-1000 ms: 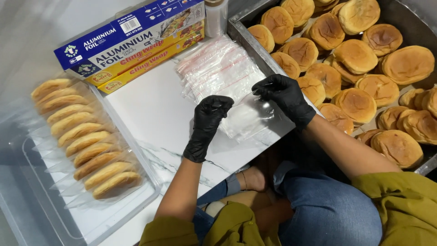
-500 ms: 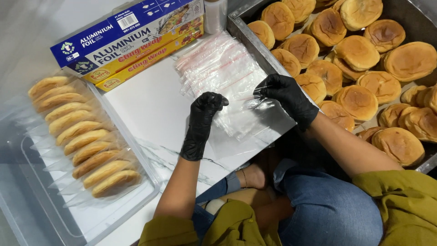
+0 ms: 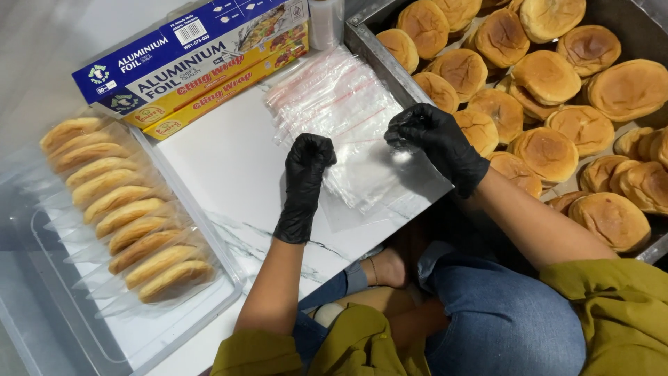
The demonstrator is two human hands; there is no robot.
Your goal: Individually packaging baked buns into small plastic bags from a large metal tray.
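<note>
Both hands wear black gloves. My left hand pinches the left edge of a clear plastic bag on the white marble-look board. My right hand grips the same bag's right edge, so the bag is stretched between both hands. It lies on top of a loose stack of clear zip bags with red strips. Just right of my right hand sits a metal tray full of round brown buns.
A clear plastic tub on the left holds a row of bagged buns. Long boxes of foil and wrap lie along the board's far edge, a clear bottle beside them. My knees in blue jeans are below.
Both hands have shifted slightly along the bag's edges; the left hand has risen a little and closed on the bag. The buns and boxes have stayed put.
</note>
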